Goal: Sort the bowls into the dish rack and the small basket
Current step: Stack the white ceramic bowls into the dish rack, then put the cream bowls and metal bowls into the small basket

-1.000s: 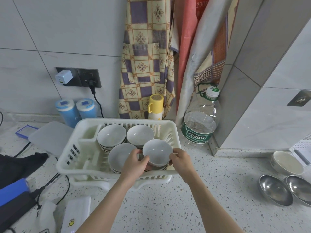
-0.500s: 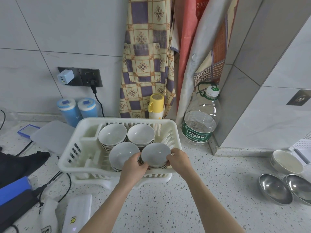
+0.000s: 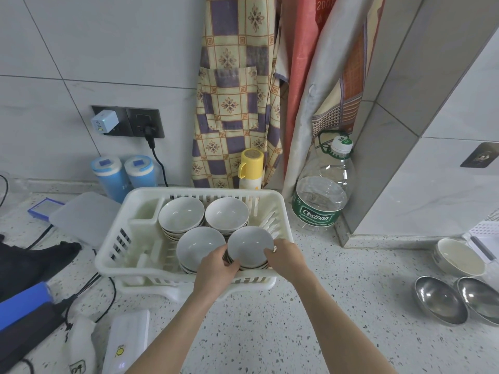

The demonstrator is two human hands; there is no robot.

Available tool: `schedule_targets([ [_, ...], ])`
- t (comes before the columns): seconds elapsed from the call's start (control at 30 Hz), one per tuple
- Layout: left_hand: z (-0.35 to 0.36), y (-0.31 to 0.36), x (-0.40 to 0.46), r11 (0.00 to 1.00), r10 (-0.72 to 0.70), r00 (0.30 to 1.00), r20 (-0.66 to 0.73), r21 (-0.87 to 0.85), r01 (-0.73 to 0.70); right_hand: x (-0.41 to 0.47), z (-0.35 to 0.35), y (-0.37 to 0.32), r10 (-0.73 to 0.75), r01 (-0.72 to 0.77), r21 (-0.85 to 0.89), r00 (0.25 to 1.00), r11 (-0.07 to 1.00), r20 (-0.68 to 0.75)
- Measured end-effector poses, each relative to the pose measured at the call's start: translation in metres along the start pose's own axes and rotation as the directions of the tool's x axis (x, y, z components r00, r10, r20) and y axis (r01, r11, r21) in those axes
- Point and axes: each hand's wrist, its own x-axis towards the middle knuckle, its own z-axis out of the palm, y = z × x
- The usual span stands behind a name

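We see the white dish rack [image 3: 113, 255] on the speckled counter [image 3: 337, 306], and four stacks of white bowls stand inside it, two far and two near. Both hands are on the near right bowl [image 3: 249, 248], the top one of its stack. The left hand [image 3: 217, 268] grips it at its near left edge, fingers curled against the rim, while the right hand [image 3: 283, 256] grips the right edge, thumb on the rim. The bowl sits upright, nested on the bowls under it; whether it is fully seated we cannot tell.

Just left of it is the near left stack [image 3: 199, 245], touching or almost touching the left hand's fingers. Farther back sit the far left stack [image 3: 181, 214] and the far right stack [image 3: 226, 213], side by side.

Off to the right on the counter, well apart from the rack, a cream bowl [image 3: 459, 256] stands beside two steel bowls [image 3: 440, 299]. At the far right edge, part of a white slatted basket [image 3: 486, 229] shows.

Behind the rack stand a yellow flask [image 3: 251, 168], a large water bottle [image 3: 324, 190] and two blue containers [image 3: 124, 175] against the tiled wall.
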Motion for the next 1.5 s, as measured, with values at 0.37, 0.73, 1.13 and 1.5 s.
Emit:
schedule_targets([
  [0.37, 0.001, 0.001, -0.001, 0.999, -0.005, 1.0, 0.001, 0.053, 0.005, 0.003, 0.002, -0.003, 0.011, -0.01, -0.1, 1.0, 0.995, 0.008],
  [0.73, 0.004, -0.001, -0.001, 0.997, -0.07, 0.997, -0.025, -0.012, 0.07, -0.002, -0.003, -0.004, -0.001, 0.003, -0.088, 1.0, 0.996, 0.022],
  [1.13, 0.026, 0.035, -0.039, 0.728, -0.498, 0.76, -0.417, -0.678, 0.105, -0.032, -0.031, 0.051, -0.263, 0.155, 0.559, 0.958, 0.815, 0.117],
  [1.5, 0.215, 0.164, -0.112, 0.619, -0.544, 0.808, -0.224, -0.757, 0.207, -0.061, -0.131, 0.248, -0.209, 0.067, 0.494, 0.949, 0.867, 0.237],
])
